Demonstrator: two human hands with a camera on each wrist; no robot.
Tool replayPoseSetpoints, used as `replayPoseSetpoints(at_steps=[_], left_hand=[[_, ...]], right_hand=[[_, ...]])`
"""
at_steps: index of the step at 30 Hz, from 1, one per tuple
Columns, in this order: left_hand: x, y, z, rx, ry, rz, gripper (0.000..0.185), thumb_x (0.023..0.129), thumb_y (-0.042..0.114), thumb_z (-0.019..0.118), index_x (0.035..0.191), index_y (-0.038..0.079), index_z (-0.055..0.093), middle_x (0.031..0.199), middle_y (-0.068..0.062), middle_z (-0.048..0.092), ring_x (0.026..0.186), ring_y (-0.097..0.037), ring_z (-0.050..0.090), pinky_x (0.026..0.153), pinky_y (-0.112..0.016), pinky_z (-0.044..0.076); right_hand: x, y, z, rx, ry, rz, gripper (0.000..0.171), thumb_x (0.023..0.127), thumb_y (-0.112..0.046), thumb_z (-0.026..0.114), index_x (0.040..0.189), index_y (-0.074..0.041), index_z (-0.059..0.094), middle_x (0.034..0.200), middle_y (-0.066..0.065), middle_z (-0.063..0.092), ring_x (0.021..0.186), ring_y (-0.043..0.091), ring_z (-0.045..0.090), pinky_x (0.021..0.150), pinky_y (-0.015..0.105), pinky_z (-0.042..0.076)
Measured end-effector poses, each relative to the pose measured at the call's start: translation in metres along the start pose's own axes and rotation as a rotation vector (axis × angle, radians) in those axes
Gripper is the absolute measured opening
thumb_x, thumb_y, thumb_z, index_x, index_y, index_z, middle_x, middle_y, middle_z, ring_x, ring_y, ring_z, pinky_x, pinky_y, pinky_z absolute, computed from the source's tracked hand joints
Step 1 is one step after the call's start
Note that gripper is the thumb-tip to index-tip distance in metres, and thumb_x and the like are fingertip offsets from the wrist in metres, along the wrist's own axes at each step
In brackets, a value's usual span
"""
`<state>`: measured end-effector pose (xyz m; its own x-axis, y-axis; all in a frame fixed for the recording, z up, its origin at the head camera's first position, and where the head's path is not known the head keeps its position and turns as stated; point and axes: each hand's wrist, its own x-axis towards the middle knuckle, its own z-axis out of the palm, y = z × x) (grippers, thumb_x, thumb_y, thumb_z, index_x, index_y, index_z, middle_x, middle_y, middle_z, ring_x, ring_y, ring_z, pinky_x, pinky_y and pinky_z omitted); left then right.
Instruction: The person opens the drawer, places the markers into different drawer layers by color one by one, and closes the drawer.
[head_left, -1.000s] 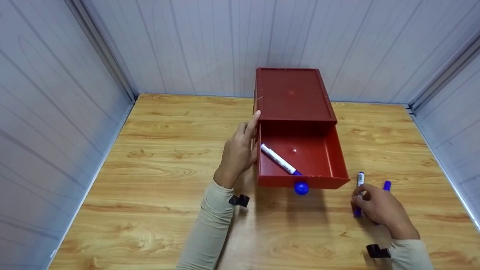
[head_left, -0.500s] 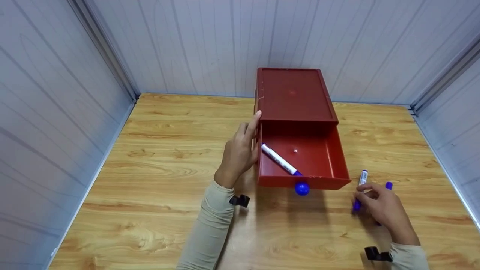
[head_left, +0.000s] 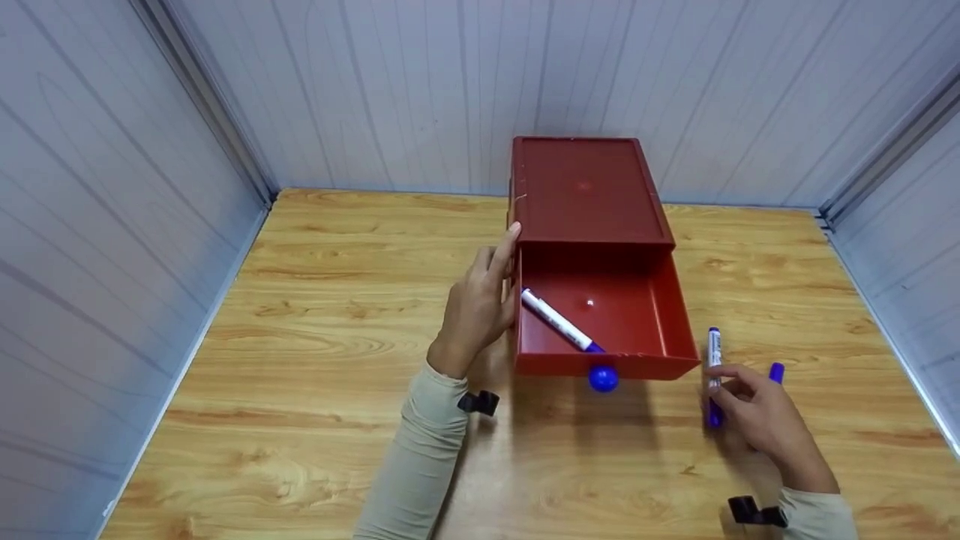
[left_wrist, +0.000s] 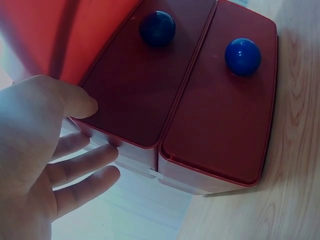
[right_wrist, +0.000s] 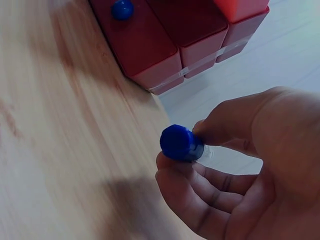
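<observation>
Blue-capped marker (head_left: 713, 367) now lifted off the wooden table (head_left: 315, 360), tilted up since 0.5 s ago, pinched by right hand (head_left: 757, 416) beside open red drawer (head_left: 600, 315). 1 marker (head_left: 559, 319) already inside. Left hand (head_left: 476, 307), fingers straight, braces the drawer box (head_left: 585, 187).

I see a red drawer box (head_left: 592, 195) of smooth, shiny plastic with a glossy blue knob (head_left: 603, 378). The table (head_left: 315, 375) looks like smooth, light wood. The markers (head_left: 713, 375) look like plastic. The sleeves (head_left: 420, 457) are soft cloth.
</observation>
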<state>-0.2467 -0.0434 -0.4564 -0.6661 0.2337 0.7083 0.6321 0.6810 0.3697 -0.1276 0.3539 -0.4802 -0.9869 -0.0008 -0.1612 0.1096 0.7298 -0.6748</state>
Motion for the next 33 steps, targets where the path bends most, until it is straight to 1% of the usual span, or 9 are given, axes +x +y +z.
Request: replayPoseSetpoints(at_steps=[6, 9, 11, 14, 18, 22, 25, 29, 33], left_hand=[[0.0, 0.001, 0.001, 0.022, 0.021, 0.018, 0.076, 0.091, 0.007, 0.061, 0.158, 0.02, 0.028, 0.1, -0.011, 0.057, 0.071, -0.018, 0.054, 0.054, -0.032, 0.048], [0.001, 0.002, 0.0, 0.028, 0.02, 0.02, 0.075, 0.093, 0.008, 0.06, 0.158, 0.02, 0.026, 0.099, -0.01, 0.056, 0.068, -0.018, 0.052, 0.054, -0.031, 0.047], [0.001, 0.002, 0.0, 0.025, 0.02, 0.02, 0.075, 0.093, 0.009, 0.06, 0.158, 0.021, 0.026, 0.099, -0.011, 0.056, 0.067, -0.018, 0.052, 0.054, -0.031, 0.048], [0.001, 0.002, -0.001, 0.014, 0.027, 0.021, 0.077, 0.091, 0.006, 0.062, 0.158, 0.022, 0.027, 0.098, -0.01, 0.056, 0.068, -0.018, 0.053, 0.054, -0.031, 0.048], [0.001, 0.002, -0.002, 0.005, 0.029, 0.02, 0.079, 0.09, 0.003, 0.065, 0.158, 0.023, 0.03, 0.098, -0.01, 0.057, 0.069, -0.017, 0.054, 0.055, -0.031, 0.048], [0.0, 0.002, -0.004, -0.006, 0.015, 0.009, 0.078, 0.091, 0.006, 0.066, 0.158, 0.024, 0.029, 0.099, -0.01, 0.057, 0.072, -0.016, 0.055, 0.058, -0.03, 0.05], [0.001, 0.003, -0.005, -0.018, 0.009, 0.004, 0.077, 0.092, 0.007, 0.065, 0.158, 0.024, 0.029, 0.099, -0.01, 0.057, 0.073, -0.017, 0.056, 0.058, -0.031, 0.05], [0.002, 0.004, -0.006, -0.019, 0.006, 0.002, 0.079, 0.09, 0.006, 0.066, 0.158, 0.024, 0.029, 0.098, -0.01, 0.057, 0.071, -0.017, 0.054, 0.056, -0.031, 0.049], [0.002, 0.005, -0.005, -0.011, 0.012, 0.001, 0.08, 0.089, 0.003, 0.065, 0.157, 0.025, 0.03, 0.098, -0.01, 0.058, 0.069, -0.018, 0.052, 0.054, -0.032, 0.047]], right_hand=[[-0.005, -0.006, -0.002, 0.076, 0.036, -0.057, 0.035, 0.099, -0.008, 0.06, 0.134, -0.001, 0.06, 0.106, 0.017, 0.064, 0.086, 0.015, 0.061, 0.065, 0.027, 0.049], [-0.008, -0.012, -0.004, 0.139, 0.052, -0.083, 0.035, 0.098, -0.004, 0.059, 0.133, 0.002, 0.06, 0.112, 0.02, 0.062, 0.086, 0.009, 0.061, 0.067, 0.025, 0.051], [-0.01, -0.016, -0.005, 0.187, 0.054, -0.087, 0.035, 0.098, -0.002, 0.057, 0.133, 0.003, 0.059, 0.114, 0.023, 0.059, 0.084, 0.009, 0.063, 0.067, 0.025, 0.053], [-0.012, -0.023, -0.007, 0.242, 0.052, -0.091, 0.036, 0.098, 0.001, 0.054, 0.133, 0.005, 0.058, 0.113, 0.024, 0.056, 0.075, 0.011, 0.062, 0.058, 0.025, 0.05], [-0.015, -0.032, -0.011, 0.251, 0.063, -0.1, 0.037, 0.097, 0.002, 0.051, 0.133, 0.003, 0.058, 0.11, 0.023, 0.055, 0.069, 0.012, 0.061, 0.049, 0.025, 0.043], [-0.018, -0.041, -0.014, 0.281, 0.072, -0.124, 0.035, 0.099, 0.001, 0.048, 0.134, 0.004, 0.056, 0.112, 0.023, 0.053, 0.079, 0.017, 0.068, 0.061, 0.027, 0.054], [-0.02, -0.048, -0.016, 0.293, 0.082, -0.146, 0.034, 0.101, 0.0, 0.047, 0.133, 0.005, 0.055, 0.115, 0.022, 0.053, 0.087, 0.02, 0.07, 0.071, 0.029, 0.057], [-0.022, -0.056, -0.018, 0.279, 0.096, -0.172, 0.033, 0.102, -0.001, 0.047, 0.133, 0.005, 0.055, 0.115, 0.019, 0.054, 0.089, 0.017, 0.069, 0.072, 0.029, 0.057], [-0.021, -0.063, -0.021, 0.284, 0.122, -0.237, 0.031, 0.102, 0.002, 0.047, 0.13, 0.006, 0.057, 0.109, 0.021, 0.056, 0.084, 0.014, 0.068, 0.069, 0.029, 0.057]])
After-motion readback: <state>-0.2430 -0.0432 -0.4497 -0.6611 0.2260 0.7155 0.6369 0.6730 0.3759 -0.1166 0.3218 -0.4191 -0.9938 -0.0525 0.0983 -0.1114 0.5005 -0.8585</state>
